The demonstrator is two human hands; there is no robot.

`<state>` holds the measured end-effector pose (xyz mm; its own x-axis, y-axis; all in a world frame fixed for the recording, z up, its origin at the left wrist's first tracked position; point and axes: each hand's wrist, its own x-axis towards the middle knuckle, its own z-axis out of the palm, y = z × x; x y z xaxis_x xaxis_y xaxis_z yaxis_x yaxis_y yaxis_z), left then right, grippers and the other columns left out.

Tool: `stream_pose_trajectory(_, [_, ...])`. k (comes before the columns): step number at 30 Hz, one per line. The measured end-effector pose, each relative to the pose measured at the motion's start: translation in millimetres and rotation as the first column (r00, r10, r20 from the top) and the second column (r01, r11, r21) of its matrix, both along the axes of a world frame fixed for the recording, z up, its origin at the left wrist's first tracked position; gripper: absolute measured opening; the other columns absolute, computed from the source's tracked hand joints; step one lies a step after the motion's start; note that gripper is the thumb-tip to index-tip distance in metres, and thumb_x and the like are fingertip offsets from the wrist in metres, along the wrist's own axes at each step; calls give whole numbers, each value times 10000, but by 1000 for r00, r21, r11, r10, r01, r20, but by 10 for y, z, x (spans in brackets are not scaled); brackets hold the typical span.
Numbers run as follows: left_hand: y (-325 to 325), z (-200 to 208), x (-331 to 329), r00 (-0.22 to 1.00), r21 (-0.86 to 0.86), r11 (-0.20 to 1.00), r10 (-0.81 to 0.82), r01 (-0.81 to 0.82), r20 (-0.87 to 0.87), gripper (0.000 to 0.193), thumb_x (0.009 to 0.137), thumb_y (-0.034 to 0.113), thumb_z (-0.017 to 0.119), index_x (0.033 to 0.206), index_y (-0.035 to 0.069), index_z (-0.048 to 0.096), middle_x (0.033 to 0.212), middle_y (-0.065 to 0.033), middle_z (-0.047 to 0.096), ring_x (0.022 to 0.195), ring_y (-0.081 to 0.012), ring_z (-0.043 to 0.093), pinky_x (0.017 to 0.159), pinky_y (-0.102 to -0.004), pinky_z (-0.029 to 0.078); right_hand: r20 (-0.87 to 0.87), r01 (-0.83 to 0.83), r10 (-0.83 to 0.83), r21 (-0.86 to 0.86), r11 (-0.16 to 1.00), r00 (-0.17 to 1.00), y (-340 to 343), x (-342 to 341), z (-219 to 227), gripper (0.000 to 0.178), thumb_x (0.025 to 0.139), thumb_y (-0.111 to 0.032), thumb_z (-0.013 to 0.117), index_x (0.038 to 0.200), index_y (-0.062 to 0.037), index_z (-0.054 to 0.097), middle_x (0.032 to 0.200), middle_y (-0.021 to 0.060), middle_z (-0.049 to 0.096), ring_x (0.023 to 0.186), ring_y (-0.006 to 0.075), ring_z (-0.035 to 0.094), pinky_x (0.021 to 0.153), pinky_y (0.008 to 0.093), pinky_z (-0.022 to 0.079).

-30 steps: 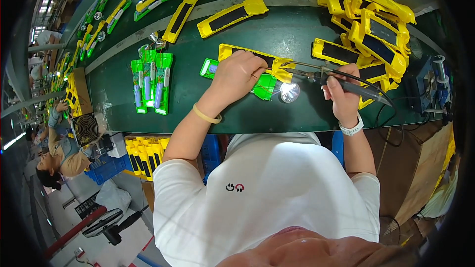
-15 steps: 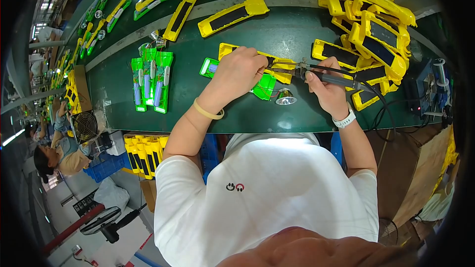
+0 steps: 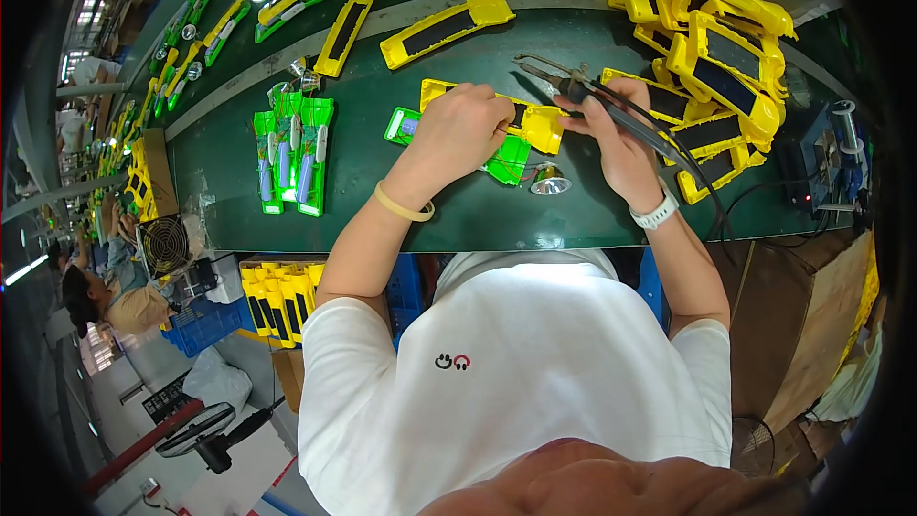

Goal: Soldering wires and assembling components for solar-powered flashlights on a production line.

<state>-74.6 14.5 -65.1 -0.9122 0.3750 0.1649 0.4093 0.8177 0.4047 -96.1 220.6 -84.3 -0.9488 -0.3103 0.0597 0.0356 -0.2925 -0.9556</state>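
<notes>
My left hand (image 3: 465, 129) is closed over the middle of a yellow flashlight casing (image 3: 546, 129) with a dark panel; what its fingertips pinch is hidden. A green casing half (image 3: 506, 164) with wires and a lilac battery cell lies partly beneath, beside a shiny reflector cup (image 3: 549, 180) at its right end. In my right hand (image 3: 626, 148) is a soldering iron (image 3: 621, 115) with a thin feed tube along it. The iron's tip points up and left, clear of the casing. Its cable trails down to the right.
Yellow casings (image 3: 726, 67) are heaped at the right, near a blue soldering station (image 3: 812, 172) with a solder reel. Wired green halves (image 3: 291, 158) lie at the left. A yellow casing (image 3: 449, 27) lies at the back. A co-worker (image 3: 105, 291) sits at far left.
My right hand has drawn the soldering iron away from the yellow casing, its tip swinging upward, and its fingers have loosened somewhat. My left hand has stayed nearly in place.
</notes>
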Motion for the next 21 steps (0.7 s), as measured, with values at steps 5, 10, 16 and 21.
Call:
stream_pose_trajectory(5, [92,-7,77,1000,3,1000,-30,30,-10,51,689,80,633,722,66,596,693,-84,539,689,-265,552,603,-366,454,51,9,-9,10,1000,999,114,79,-21,211,918,-76,503,1018,1,334,937,112,520,902,205,641,733,277,553])
stream_pose_trajectory(10, [217,-5,153,999,14,999,-43,43,26,61,686,82,642,714,64,591,689,-82,535,696,-265,553,607,-372,456,77,65,-65,-9,998,995,207,199,-24,210,922,-80,495,1029,0,333,915,125,529,886,211,647,724,275,552])
stream_pose_trajectory(16, [9,210,218,998,151,987,57,-60,27,137,718,89,704,832,44,645,756,-68,621,675,-205,579,598,-301,467,34,78,-79,15,997,996,225,220,-63,228,923,-102,503,1030,7,334,922,131,535,882,210,648,722,269,549])
stream_pose_trajectory(21, [-166,292,422,705,646,491,-84,-585,704,168,777,-7,663,913,8,566,928,-110,645,871,-165,635,740,-280,522,32,58,-59,35,998,998,235,245,-116,204,923,-84,495,1051,-29,347,907,116,534,887,234,642,693,275,529])
